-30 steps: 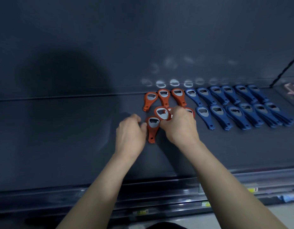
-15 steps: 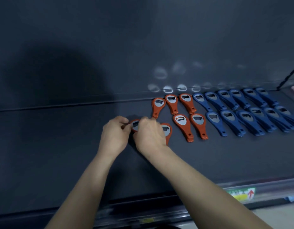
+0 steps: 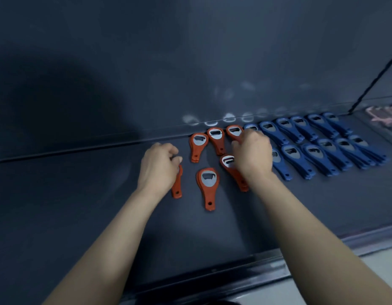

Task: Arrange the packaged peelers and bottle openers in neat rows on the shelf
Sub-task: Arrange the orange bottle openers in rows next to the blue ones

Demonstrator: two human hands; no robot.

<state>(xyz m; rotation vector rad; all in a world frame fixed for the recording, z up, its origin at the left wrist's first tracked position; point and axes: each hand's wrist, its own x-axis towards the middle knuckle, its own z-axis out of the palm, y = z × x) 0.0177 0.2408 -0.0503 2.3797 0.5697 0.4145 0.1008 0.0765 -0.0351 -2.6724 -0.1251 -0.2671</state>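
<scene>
Head view (the only one given). The left hand (image 3: 158,167) is seen from the back, fingers curled under and thumb tucked against the forefinger. An edge-on orange opener (image 3: 177,187) is gripped by its head inside that fist. Only the thin handle shows, poking out on the wrist side. It is turned on edge, which is judged to suit being carried or pivoted rather than slid flat.

Just right of the left hand, a loose orange opener (image 3: 207,187) lies flat on the shelf (image 3: 80,194), head away and handle toward the person, out of line w/ the rest.

The right hand (image 3: 252,154) is placed further back, knuckles up, fingers bent down. Whether anything is pinched by it cannot be told, as the fingertips are hidden by the hand itself. A slanted orange opener (image 3: 234,176) is partly covered by it, the handle running out beside the wrist.

Beyond and left of those fingers, three back-row orange openers (image 3: 216,139) are laid w/ heads toward the back wall (image 3: 190,62).

Right of the right hand, the blue openers (image 3: 311,150) are set in two tidy rows, stacked several deep, all slanted alike so the handles nest.

Judged from this, the blue set is done and the orange front row is only half made.

Far right, sth. pink (image 3: 383,112) is blurred, maybe another packet.
</scene>
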